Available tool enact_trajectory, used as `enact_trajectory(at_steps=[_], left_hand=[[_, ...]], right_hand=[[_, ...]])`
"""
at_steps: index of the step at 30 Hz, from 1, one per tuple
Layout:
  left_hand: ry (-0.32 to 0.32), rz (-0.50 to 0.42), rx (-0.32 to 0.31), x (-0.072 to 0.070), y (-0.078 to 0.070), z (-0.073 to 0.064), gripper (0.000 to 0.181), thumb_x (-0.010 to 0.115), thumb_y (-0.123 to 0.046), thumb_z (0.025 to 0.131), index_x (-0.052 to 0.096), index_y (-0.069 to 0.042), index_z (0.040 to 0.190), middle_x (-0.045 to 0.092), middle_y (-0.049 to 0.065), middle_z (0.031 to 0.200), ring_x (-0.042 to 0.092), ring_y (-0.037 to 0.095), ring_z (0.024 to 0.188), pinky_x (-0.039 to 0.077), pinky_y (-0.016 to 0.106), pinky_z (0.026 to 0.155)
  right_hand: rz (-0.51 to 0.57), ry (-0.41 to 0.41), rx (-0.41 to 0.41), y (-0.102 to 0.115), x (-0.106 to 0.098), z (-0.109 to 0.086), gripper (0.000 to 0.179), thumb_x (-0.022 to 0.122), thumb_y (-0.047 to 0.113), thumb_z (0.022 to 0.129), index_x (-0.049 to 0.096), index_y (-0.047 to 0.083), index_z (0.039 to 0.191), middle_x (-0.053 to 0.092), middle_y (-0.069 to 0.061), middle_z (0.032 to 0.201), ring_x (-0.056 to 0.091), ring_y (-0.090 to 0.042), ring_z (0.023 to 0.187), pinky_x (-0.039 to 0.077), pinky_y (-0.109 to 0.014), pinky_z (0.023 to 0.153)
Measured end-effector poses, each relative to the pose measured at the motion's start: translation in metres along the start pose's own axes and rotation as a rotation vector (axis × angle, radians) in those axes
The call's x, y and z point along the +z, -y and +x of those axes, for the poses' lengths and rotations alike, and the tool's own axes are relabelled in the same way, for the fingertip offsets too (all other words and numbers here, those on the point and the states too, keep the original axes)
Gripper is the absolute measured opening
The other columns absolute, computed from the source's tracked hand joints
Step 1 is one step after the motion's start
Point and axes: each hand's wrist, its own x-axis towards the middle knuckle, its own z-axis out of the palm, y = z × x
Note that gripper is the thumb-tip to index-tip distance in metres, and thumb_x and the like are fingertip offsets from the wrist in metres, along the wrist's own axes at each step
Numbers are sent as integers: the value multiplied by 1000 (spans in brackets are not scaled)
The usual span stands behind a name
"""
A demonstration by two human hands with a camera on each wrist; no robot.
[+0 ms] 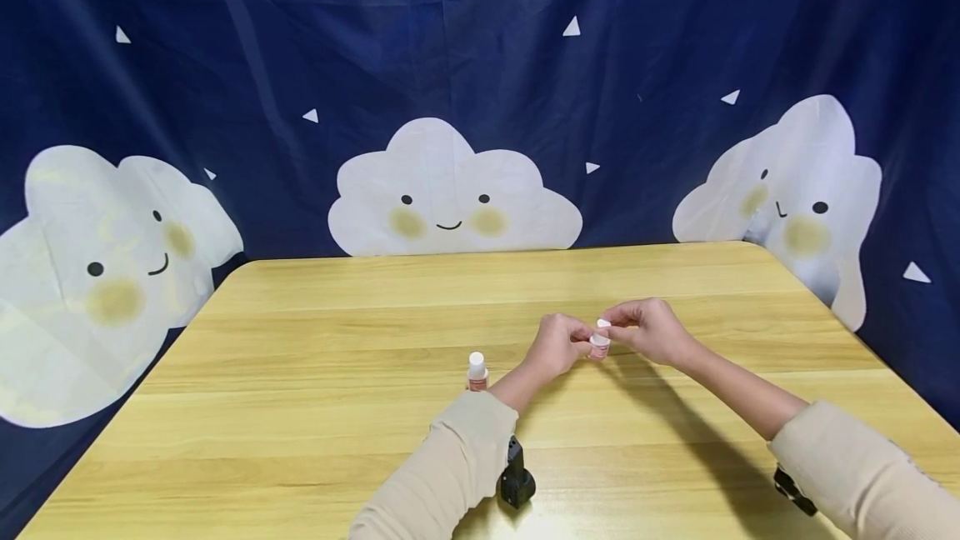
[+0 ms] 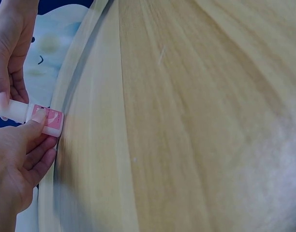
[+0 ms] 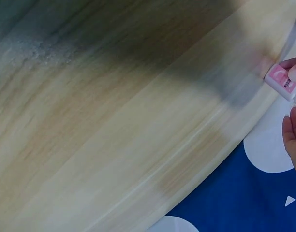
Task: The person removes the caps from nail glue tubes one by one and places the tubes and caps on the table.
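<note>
Pink-labelled bottle (image 2: 54,117), partly hidden by the left hand (image 2: 16,162)

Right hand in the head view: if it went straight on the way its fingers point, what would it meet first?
The right hand would first meet the white cap it pinches, then probably the left hand, which holds the small bottle. Exact depth is hard to judge.

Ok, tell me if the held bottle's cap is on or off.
Apparently on: in the left wrist view the cap meets the bottle with no visible gap. Tightness: cannot tell.
</note>
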Motion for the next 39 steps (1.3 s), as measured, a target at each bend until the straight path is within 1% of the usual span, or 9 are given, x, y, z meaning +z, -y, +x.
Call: enact_trajectory(at_steps=[2,6,9,13,17,23,29,35,39], left_hand=[[-7,-5,8,0,0,0,9,72,-3,78,74,0,87,73,9,83,69,11,74,49,7,61],[-2,-17,-7,1,0,1,9,72,-4,79,74,-1,87,73,9,83,69,10,75,49,7,61],[2,-18,-16,1,1,1,9,72,-7,79,75,-2,87,74,7,84,69,6,76,49,7,62],[-5,-20,3,2,2,1,10,72,-7,78,75,-3,87,74,7,84,69,5,76,49,7,62],[-9,-7,3,3,2,2,10,72,-7,79,75,-4,88,73,7,85,69,5,77,49,6,63],[-5,12,9,2,3,2,8,72,-8,79,75,-5,86,74,5,84,68,4,77,48,5,64],[-4,26,16,1,3,1,7,71,-7,80,75,-5,85,74,5,84,68,5,78,47,5,64],[9,4,0,1,3,2,9,71,-8,80,75,-5,88,74,5,85,68,4,78,48,6,64],[9,1,-9,1,1,2,10,72,-10,79,75,-5,87,74,5,86,68,4,78,48,6,65]], right_hand=[[7,10,9,0,-1,0,8,68,-1,80,70,-6,85,71,-15,79,58,3,68,50,-17,58],[26,-2,36,1,0,-1,11,68,1,81,70,-7,88,71,-17,82,59,1,69,50,-16,59],[50,-44,62,3,4,-3,13,69,3,81,69,-7,88,71,-18,83,60,1,68,50,-16,58],[78,-127,101,4,10,-6,12,72,3,78,69,-7,84,70,-18,79,57,3,64,49,-14,56],[87,-198,147,4,16,-8,12,74,3,76,69,-6,82,70,-18,76,56,4,60,49,-15,53],[88,-249,177,4,21,-10,12,73,7,78,71,-4,82,71,-18,78,58,5,61,49,-16,54],[87,-242,165,4,20,-9,12,74,6,77,71,-5,82,71,-19,78,58,6,61,49,-15,53],[97,-193,158,4,17,-9,12,73,3,76,70,-7,83,71,-20,79,58,6,61,50,-16,52],[77,-157,136,5,13,-7,13,73,3,77,70,-7,84,71,-20,80,59,5,63,49,-15,53]])
